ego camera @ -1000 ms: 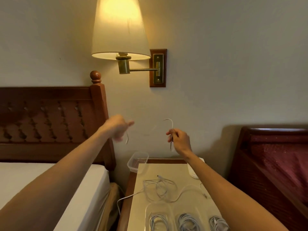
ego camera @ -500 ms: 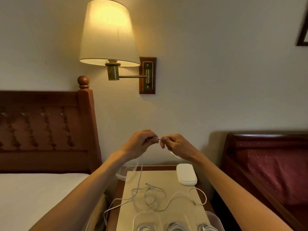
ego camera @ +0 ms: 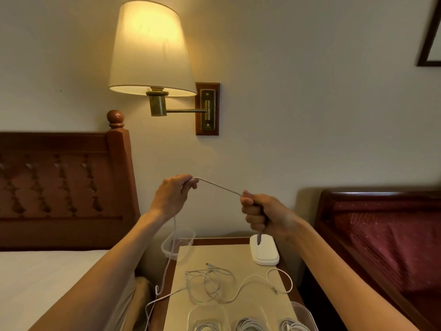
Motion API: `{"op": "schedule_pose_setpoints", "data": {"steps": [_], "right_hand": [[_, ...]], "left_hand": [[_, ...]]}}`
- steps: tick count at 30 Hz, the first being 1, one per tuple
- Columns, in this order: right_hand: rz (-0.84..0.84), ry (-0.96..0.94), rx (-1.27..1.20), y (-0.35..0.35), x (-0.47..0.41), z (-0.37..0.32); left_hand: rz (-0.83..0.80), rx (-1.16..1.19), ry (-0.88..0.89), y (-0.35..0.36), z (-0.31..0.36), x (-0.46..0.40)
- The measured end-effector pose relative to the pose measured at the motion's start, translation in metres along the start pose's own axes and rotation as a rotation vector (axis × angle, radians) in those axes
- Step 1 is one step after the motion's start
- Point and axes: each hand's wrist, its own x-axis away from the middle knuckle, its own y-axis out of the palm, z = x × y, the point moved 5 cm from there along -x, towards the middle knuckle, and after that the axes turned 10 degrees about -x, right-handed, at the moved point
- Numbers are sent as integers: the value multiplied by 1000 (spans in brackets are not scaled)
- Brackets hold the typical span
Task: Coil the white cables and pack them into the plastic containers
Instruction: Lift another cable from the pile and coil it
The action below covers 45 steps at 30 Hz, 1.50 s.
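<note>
Both grips are closing on one white cable (ego camera: 218, 187): the right hand (ego camera: 262, 215) is fisting its end, the left hand (ego camera: 173, 195) pinching further along, now drawn apart, stretching it taut for coiling. Its slack is trailing down to the table (ego camera: 229, 255), where loose cables (ego camera: 210, 281) are lying beyond the packed plastic containers (ego camera: 248, 321).

A plain cream-coloured plaster wall (ego camera: 310, 103) fills the upper view. A lit wall lamp with a cream fabric shade (ego camera: 150, 46) hangs from a brass swing arm (ego camera: 186, 111) fixed to a dark wooden backplate (ego camera: 207, 108). At the left stands a carved reddish-brown wooden headboard (ego camera: 59, 182) topped by a round finial (ego camera: 115, 117), above a white-sheeted mattress (ego camera: 47, 278). At the right edge sits a dark wooden bed frame with maroon patterned fabric (ego camera: 386, 235). Between them stands a wooden nightstand with a beige top (ego camera: 226, 254). A dark picture frame corner (ego camera: 427, 44) shows at the upper right.
</note>
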Motion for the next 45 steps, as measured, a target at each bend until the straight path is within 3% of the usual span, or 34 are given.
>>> {"op": "schedule_pose_setpoints", "data": {"steps": [4, 8, 14, 18, 22, 24, 26, 29, 32, 35, 39, 45], "right_hand": [[-106, -54, -246, 16, 4, -23], [-96, -161, -392, 17, 3, -42], [17, -285, -444, 1, 5, -59], [74, -313, -333, -2, 4, -62], [137, -327, -131, 3, 3, -62], [205, -344, 56, 8, 3, -60], [216, -327, 209, 14, 1, -56], [196, -316, 441, 25, 2, -52], [182, -332, 519, 36, 6, -52], [127, -316, 428, 41, 8, -50], [81, -265, 239, 45, 9, -48], [-167, -122, -14, 49, 16, -45]], "left_hand": [[-129, 36, -39, 3, 6, 7], [-440, 478, -226, 23, 25, 35], [-362, 560, -272, 31, 33, 73], [-404, 650, -372, 27, 42, 73], [-716, 171, -66, 13, 83, 56], [-856, 89, 56, 0, 109, 49], [-892, 94, 141, -19, 132, 37], [-784, 104, 216, -45, 151, 17], [-532, 65, 244, -55, 152, 1], [-242, 46, 268, -54, 141, -8], [8, -6, 297, -50, 133, -9], [135, 9, 267, -44, 125, -13]]}}
